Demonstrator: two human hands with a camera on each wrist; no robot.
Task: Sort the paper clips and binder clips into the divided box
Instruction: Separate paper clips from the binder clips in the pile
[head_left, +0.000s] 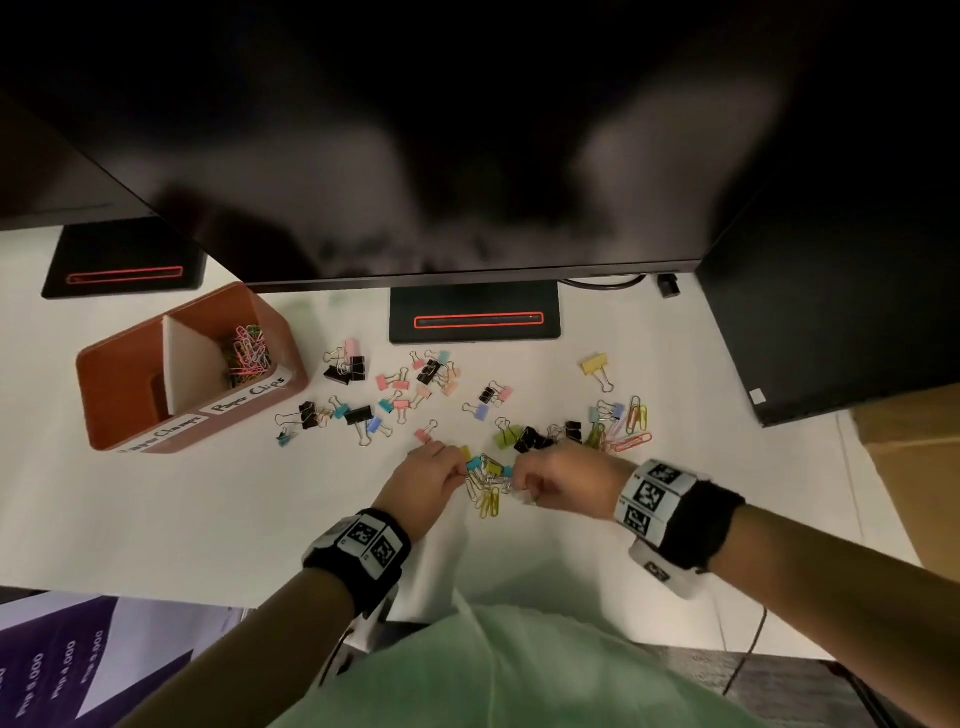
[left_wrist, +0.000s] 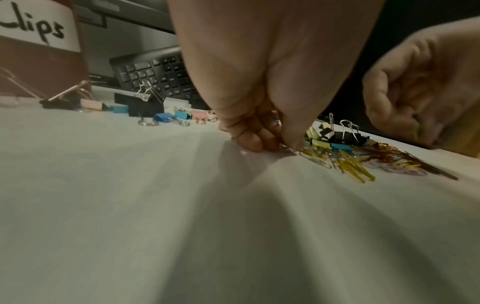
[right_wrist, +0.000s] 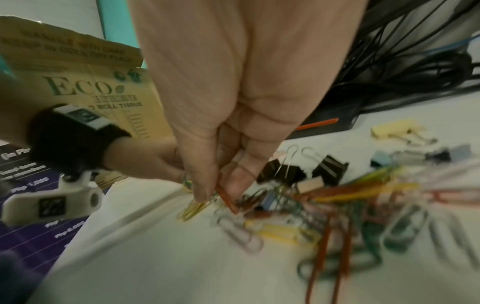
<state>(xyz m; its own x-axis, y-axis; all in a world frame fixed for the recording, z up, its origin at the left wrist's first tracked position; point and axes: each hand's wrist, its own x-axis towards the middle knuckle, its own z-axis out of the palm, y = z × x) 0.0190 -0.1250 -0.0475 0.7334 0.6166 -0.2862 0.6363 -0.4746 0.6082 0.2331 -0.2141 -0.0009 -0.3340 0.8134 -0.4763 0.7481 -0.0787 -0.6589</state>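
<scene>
The small pile of paper clips (head_left: 485, 488) lies on the white table (head_left: 208, 519) directly between your two hands, at the 6 o'clock edge of the wider scatter. Mostly yellow and silver clips, with a teal and a yellow binder clip mixed in.

Your left hand (head_left: 428, 480) sits at the pile's 9 o'clock side. Its fingers (left_wrist: 249, 142) are curled down to the table, thumb and fingertips pressed together on a clip at the pile's edge; the clip itself is too small to identify with certainty.

Your right hand (head_left: 563, 483) sits at the pile's 3 o'clock side. Its fingers (right_wrist: 205, 185) are drawn together in a pinch on several paper clips, one red and one yellow among them; this view is blurred.

The loose binder clips (head_left: 395, 395) spread across the table from 10 to 1 o'clock of the pile, in black, pink, blue, teal and green. A large yellow binder clip (head_left: 596, 368) lies apart at 1 o'clock. A second cluster of paper clips (head_left: 631, 431) lies at 2 o'clock.

The divided box (head_left: 130, 384) stands well apart at 10 o'clock. Its right compartment, labelled "Paper Clips", holds sorted paper clips (head_left: 247, 356); the left compartment shows no clips.

A monitor stand (head_left: 475, 312) sits at 12 o'clock.
</scene>
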